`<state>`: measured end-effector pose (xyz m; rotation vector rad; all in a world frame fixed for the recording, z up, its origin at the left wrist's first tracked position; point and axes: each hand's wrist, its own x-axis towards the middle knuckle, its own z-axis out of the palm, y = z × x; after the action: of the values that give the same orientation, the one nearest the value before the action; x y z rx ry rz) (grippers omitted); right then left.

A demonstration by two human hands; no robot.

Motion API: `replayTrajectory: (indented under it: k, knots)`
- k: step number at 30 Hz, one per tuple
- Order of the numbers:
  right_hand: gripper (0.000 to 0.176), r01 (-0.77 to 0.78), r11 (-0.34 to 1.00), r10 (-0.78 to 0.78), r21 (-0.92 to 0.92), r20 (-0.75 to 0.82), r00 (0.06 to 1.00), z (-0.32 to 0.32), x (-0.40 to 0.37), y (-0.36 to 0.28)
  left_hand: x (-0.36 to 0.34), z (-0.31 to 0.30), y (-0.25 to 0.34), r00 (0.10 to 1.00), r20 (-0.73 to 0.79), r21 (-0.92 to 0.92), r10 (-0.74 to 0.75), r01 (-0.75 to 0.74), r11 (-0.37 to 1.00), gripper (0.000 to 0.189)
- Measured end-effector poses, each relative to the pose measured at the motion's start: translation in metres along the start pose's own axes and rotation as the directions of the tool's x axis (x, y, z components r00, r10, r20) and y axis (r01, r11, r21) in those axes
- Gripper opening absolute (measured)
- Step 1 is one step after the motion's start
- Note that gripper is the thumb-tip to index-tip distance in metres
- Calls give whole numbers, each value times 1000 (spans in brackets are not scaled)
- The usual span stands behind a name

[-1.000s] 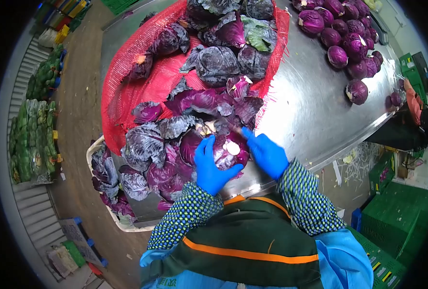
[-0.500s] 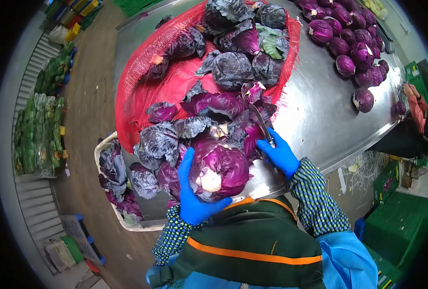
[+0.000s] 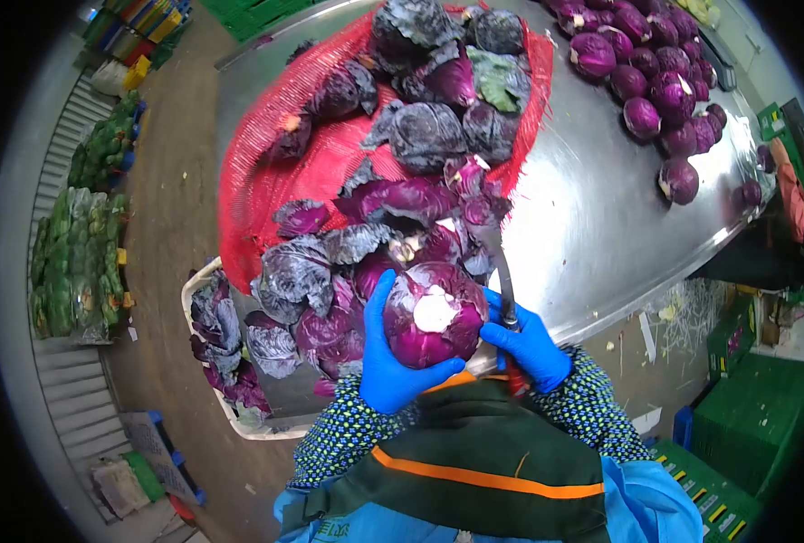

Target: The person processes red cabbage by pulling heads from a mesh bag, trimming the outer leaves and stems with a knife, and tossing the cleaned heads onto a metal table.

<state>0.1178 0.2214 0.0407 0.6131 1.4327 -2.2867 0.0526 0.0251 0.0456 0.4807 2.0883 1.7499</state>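
A trimmed red cabbage (image 3: 452,339), its pale cut stem turned up, rests in my blue-gloved left hand (image 3: 391,369), whose fingers and thumb curve around its left and lower sides. My right hand (image 3: 536,351), also gloved in blue, is closed on a knife (image 3: 503,276) with a red handle; the blade points up and away from me. Fingers of that hand reach the cabbage's right side. Just beyond lie loose purple outer leaves (image 3: 298,271) and cut pieces. A red mesh sack (image 3: 266,163) lies open behind them, with several untrimmed dark cabbages (image 3: 425,136) on it.
Several trimmed cabbages (image 3: 674,95) are piled at the far right of the steel table (image 3: 574,208). A white-rimmed bin (image 3: 194,312) of leaves stands at the left. Green crates (image 3: 755,416) are stacked at right, near another person's sleeve (image 3: 789,195). Bagged green produce (image 3: 76,262) lines the left wall.
The cabbage has shifted right and turned, its stem end now facing up more. A leaf piece has come away beside it. My right hand has moved down against the cabbage, the knife now more upright.
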Motion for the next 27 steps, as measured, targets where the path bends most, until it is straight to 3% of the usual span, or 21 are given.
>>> replayTrajectory:
  k: [1, 2, 4, 6, 7, 8, 10, 11, 14, 15, 16, 18, 19, 20, 22, 24, 26, 27]
  knots:
    - [56, -73, 989, 76, -127, 19, 997, -3, -6, -10, -3, 0, -1, 1000, 14, -2, -17, 17, 1000, 121]
    - [57, 281, 942, -277, -186, 47, 960, -5, -3, 7, -4, 0, 0, 998, 20, -6, 55, -55, 998, 119]
    - [55, 421, 722, -477, -550, 46, 878, 1, -14, -16, -2, -2, 7, 991, 37, -10, 129, -129, 992, 117]
    - [50, 445, 648, -513, -618, 78, 855, 5, -16, -36, 3, -7, 19, 962, 53, 336, 267, -269, 903, 115]
    - [45, 467, 564, -540, -681, 123, 832, 7, -16, -44, 5, -9, 25, 949, 56, 393, 311, -307, 867, 113]
    - [45, 472, 562, -549, -679, 121, 827, 8, -16, -51, 6, -10, 28, 946, 63, 396, 318, -316, 862, 113]
    - [39, 381, 381, -508, -842, 154, 848, 11, -17, -57, 5, -12, 32, 901, 153, 499, 407, -426, 755, 111]
    - [34, 413, 313, -557, -855, 187, 809, 8, -14, -54, 5, -12, 36, 901, 160, 508, 403, -425, 749, 108]
    - [29, 288, 392, -534, -874, 38, 844, 8, -10, -41, 5, -13, 32, 876, 171, 503, 450, -471, 725, 106]
    - [21, 183, 576, -506, -797, -172, 846, 7, -5, -41, 3, -13, 29, 876, 167, 502, 453, -471, 725, 106]
    - [21, 185, 572, -506, -799, -166, 846, 3, -2, -42, -3, -13, 26, 909, 124, 425, 397, -410, 807, 108]
    - [17, 164, 919, -269, -359, -265, 926, -3, 1, -40, -7, -14, 25, 942, 82, 348, 325, -333, 877, 109]
    - [20, 422, 760, -527, -493, -88, 846, 1, 2, -35, -7, -14, 25, 950, 81, 353, 302, -310, 883, 110]
    - [20, 421, 762, -523, -491, -85, 848, 6, 4, -36, -5, -14, 26, 957, 81, 355, 280, -290, 889, 111]
    - [28, 700, 409, -713, -585, 274, 645, 17, 7, -51, -3, -15, 23, 963, 79, 310, 257, -269, 912, 111]
    - [33, 691, 399, -639, -602, 358, 681, 10, 4, -63, -3, -19, 22, 974, 118, 220, 194, -216, 951, 111]
    - [33, 545, 272, -542, -793, 342, 768, 16, -5, -65, -7, -16, 23, 982, 106, 180, 157, -174, 968, 110]
    - [33, 430, 186, -455, -884, 310, 835, 16, -4, -65, -8, -15, 24, 974, 113, 271, 194, -218, 938, 110]
